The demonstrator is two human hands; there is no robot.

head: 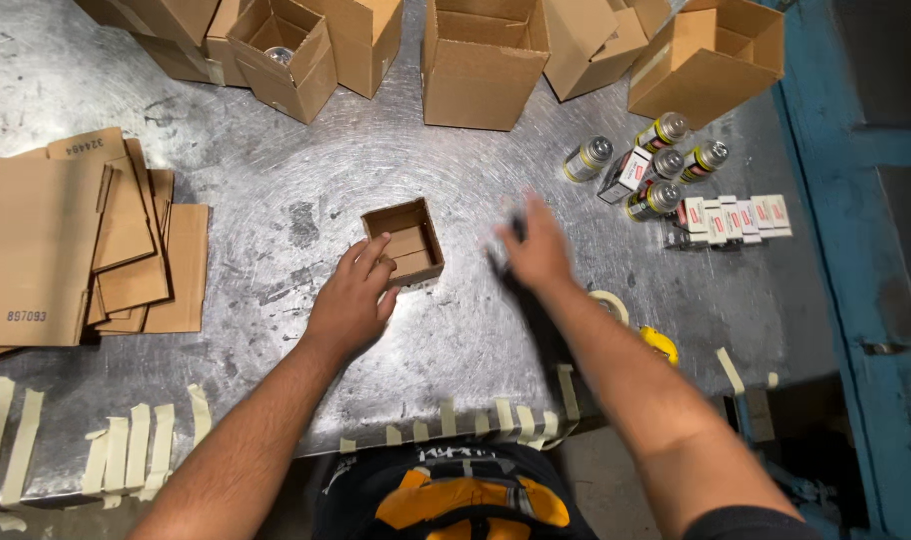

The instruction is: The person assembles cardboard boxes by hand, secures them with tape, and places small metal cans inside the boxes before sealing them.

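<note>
Head view, looking down on a scuffed metal worktop (pixel 276 190). Centre frame: a small open cardboard box (pixel 406 243) stands upright, mouth up. Left hand (pixel 353 300), fingers loosely spread, touches the box's lower-left wall from below and left; it is the nearer hand. Right hand (pixel 536 248), motion-blurred, hovers just right of the box; whether it grips anything cannot be told. Cans (pixel 631 165) lie at upper right.
</note>
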